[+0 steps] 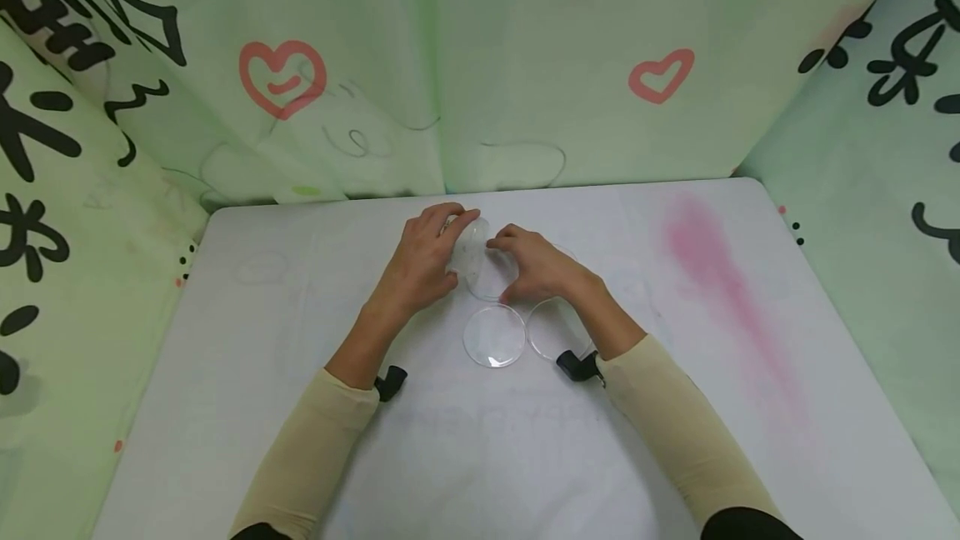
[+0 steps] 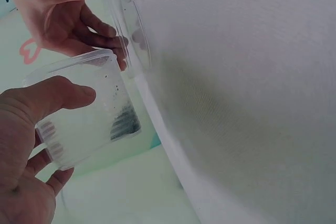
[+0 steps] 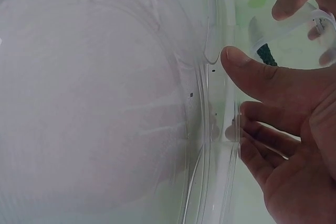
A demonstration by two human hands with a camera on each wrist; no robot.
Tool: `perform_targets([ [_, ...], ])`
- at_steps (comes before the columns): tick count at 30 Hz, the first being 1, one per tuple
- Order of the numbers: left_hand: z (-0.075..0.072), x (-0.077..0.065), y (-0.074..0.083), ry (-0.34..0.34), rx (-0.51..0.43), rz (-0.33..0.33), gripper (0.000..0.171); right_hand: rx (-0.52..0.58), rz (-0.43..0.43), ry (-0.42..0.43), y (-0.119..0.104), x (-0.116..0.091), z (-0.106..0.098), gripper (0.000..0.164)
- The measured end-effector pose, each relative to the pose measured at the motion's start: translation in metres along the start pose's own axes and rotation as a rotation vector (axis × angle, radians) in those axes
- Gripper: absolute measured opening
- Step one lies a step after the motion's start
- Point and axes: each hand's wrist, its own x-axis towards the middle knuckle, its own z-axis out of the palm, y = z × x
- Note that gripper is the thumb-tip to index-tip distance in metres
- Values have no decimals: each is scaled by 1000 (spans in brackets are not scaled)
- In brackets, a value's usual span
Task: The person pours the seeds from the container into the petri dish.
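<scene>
My left hand (image 1: pixel 423 261) grips a clear plastic tub (image 2: pixel 86 121), thumb across one face and fingertips curled at its lower side. The tub is tilted, and dark grains (image 2: pixel 125 124) are gathered in the corner of it near the table side. Just right of it, a clear petri dish (image 1: pixel 491 277) lies on the white table. My right hand (image 1: pixel 542 265) holds this dish at its edge, thumb on the near side and fingers on the far side. A few dark specks (image 3: pixel 191 95) show at the dish in the right wrist view.
Nearer the front lie two more clear round dishes, one (image 1: pixel 493 337) in the middle and one (image 1: pixel 551 325) partly under the right forearm. The rim of another shows behind the right hand. Green cloth (image 1: pixel 487 65) with red hearts hangs behind the white table (image 1: pixel 465 457).
</scene>
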Motion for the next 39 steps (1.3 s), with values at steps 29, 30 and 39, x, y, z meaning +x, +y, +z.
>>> perform_targets([
  [29,-5,5,11,-48,96,68,76,8,-28,19,2,1,0,77],
  [30,-5,5,12,-48,99,69,75,3,-28,19,3,1,1,77],
  [39,-5,3,12,-48,106,80,76,10,-16,10,2,0,1,76],
])
